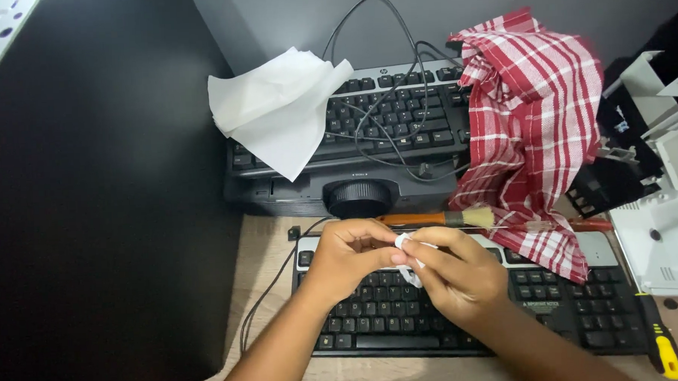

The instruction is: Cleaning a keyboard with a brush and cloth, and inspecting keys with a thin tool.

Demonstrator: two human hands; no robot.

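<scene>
My left hand [347, 259] and my right hand [456, 273] meet above a black keyboard [583, 310] on the wooden desk. Between their fingertips they pinch a small white piece [409, 250], maybe a wipe or tissue; what lies under it is hidden. Just behind the hands lies a brush [445, 219] with an orange handle and pale bristles. One loose black keycap [293, 233] sits on the desk left of the keyboard.
A second black keyboard [396, 117] rests on a black device with a round knob [359, 199], cables across it. A white tissue [276, 110] and a red checked cloth [532, 124] drape over it. White plastic parts [666, 201] stand right; a yellow-handled tool [664, 344] lies bottom right.
</scene>
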